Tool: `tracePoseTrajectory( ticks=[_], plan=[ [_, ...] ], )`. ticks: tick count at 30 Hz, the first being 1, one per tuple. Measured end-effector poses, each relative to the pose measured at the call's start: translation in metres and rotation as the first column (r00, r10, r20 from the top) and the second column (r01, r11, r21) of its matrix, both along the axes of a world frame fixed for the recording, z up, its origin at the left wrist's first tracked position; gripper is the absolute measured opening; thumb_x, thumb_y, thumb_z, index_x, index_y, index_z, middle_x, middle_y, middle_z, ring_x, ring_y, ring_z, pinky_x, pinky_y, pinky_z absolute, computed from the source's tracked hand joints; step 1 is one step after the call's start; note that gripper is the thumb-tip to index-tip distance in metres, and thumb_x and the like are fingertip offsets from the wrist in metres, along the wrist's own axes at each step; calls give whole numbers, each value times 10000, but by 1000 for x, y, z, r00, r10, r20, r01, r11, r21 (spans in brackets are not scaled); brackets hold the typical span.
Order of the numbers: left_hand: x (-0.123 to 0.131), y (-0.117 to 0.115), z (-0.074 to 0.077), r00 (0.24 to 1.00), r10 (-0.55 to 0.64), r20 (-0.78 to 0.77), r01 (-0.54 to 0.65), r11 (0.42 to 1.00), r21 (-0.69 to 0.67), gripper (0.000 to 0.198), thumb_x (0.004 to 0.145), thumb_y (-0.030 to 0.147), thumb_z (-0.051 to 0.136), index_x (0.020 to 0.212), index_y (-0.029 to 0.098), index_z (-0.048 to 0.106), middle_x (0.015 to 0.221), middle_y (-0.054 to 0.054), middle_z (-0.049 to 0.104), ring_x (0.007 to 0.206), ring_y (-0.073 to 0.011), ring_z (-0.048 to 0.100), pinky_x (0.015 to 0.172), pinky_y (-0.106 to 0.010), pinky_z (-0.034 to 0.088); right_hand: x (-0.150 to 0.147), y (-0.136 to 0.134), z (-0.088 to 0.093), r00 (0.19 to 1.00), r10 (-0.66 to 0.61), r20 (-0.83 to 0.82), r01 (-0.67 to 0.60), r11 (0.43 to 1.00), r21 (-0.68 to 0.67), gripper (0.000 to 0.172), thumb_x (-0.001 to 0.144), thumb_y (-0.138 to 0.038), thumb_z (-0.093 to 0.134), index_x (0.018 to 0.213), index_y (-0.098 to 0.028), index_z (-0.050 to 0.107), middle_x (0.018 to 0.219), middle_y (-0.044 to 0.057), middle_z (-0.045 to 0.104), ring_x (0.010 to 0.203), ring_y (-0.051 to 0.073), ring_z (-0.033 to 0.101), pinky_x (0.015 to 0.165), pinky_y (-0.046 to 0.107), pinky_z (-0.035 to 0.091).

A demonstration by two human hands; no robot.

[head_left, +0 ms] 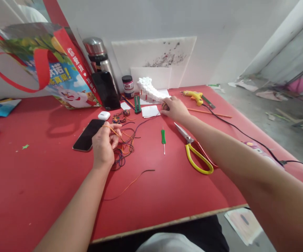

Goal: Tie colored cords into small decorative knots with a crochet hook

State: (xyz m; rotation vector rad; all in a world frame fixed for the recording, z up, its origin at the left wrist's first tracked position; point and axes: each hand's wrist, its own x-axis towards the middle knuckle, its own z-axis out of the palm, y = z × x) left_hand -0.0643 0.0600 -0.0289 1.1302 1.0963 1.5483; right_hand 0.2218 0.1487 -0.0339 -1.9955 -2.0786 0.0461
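Observation:
My left hand [105, 141] is closed in a pinch on an orange cord [110, 129], over a loose tangle of dark and orange cord [126, 148]. Farther off, my right hand [176, 108] has its fingers round a small dark multicoloured ball of cord [165, 106], beside a white bumpy model [150, 91]. A dark strand runs from near that ball towards the tangle. Between my hands lies a small green-handled tool [163, 137] with thin metal ends. Scissors [195, 150] with yellow and red handles rest under my right forearm. A loose piece of cord [132, 182] lies nearer me.
A phone [87, 136] and a white earbud case [104, 115] lie left. Behind stand a shopping bag [72, 91], another phone [106, 91], a flask [99, 49] and a jar [128, 85]. A yellow glue gun [193, 97] trails its black cable along the table's right side.

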Motion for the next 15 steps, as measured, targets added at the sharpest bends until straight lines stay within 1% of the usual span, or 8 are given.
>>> tracePoseTrajectory(
  ticks=[3, 5, 7, 9, 10, 12, 13, 15],
  plan=[
    [-1, 1, -1, 1000, 12, 2, -12, 1000, 3, 463, 862, 583, 738, 779, 127, 747, 640, -16, 610, 368, -19, 315, 399, -225, 131, 11, 1, -2, 999, -16, 43, 15, 1000, 19, 579, 940, -321, 664, 1497, -182, 589, 1464, 228, 576, 1340, 444, 522, 1066, 555, 474],
    [0, 1, 0, 1000, 12, -12, -12, 1000, 0, 458, 857, 585, 748, 791, 131, 752, 643, -13, 610, 367, -17, 307, 399, -222, 127, 14, 0, 2, 998, -21, 65, 20, 1000, 17, 615, 922, -346, 683, 1504, -172, 583, 1470, 242, 571, 1337, 472, 504, 1058, 599, 461],
    [1, -1, 1, 999, 3, -32, -3, 1000, 13, 451, 853, 586, 761, 818, 136, 766, 655, -12, 614, 371, -16, 304, 401, -220, 121, 7, -1, 10, 997, -11, 72, 6, 998, 69, 600, 929, -340, 659, 1492, -145, 593, 1476, 251, 570, 1336, 476, 501, 1060, 613, 451],
    [1, -3, 0, 999, -17, -49, 19, 999, 46, 450, 859, 589, 759, 835, 140, 775, 673, -14, 614, 379, -17, 307, 401, -221, 120, -11, -2, 18, 997, 51, 58, -59, 987, 146, 504, 959, -304, 599, 1427, -124, 651, 1454, 242, 600, 1345, 452, 509, 1080, 591, 446],
    [1, -3, 0, 998, -31, -59, 35, 997, 66, 455, 872, 593, 743, 840, 141, 777, 680, -18, 613, 383, -20, 311, 400, -223, 121, -23, -2, 21, 993, 108, 43, -114, 981, 157, 448, 971, -277, 571, 1372, -118, 690, 1401, 234, 643, 1332, 432, 531, 1087, 568, 450],
    [0, -5, -1, 993, -62, -95, 72, 992, 103, 454, 912, 587, 691, 860, 145, 780, 699, -25, 617, 387, -25, 315, 395, -227, 127, -48, 0, 23, 982, 185, -31, -182, 980, 82, 378, 961, -255, 593, 1275, -113, 749, 1338, 227, 696, 1314, 415, 568, 1107, 540, 446],
    [0, -6, -2, 989, -78, -125, 93, 989, 119, 440, 933, 568, 663, 874, 149, 780, 714, -29, 624, 388, -25, 313, 392, -229, 133, -60, 2, 22, 979, 198, -56, -196, 979, 52, 349, 921, -256, 657, 1215, -109, 776, 1331, 225, 711, 1303, 413, 588, 1100, 517, 460],
    [-1, -7, -3, 975, -108, -194, 138, 980, 146, 357, 954, 479, 626, 904, 158, 776, 763, -36, 647, 388, -25, 311, 389, -231, 163, -77, 6, 17, 976, 191, -107, -191, 981, 10, 272, 824, -182, 741, 1076, -107, 814, 1245, 222, 759, 1229, 402, 654, 1057, 475, 497]
  ],
)
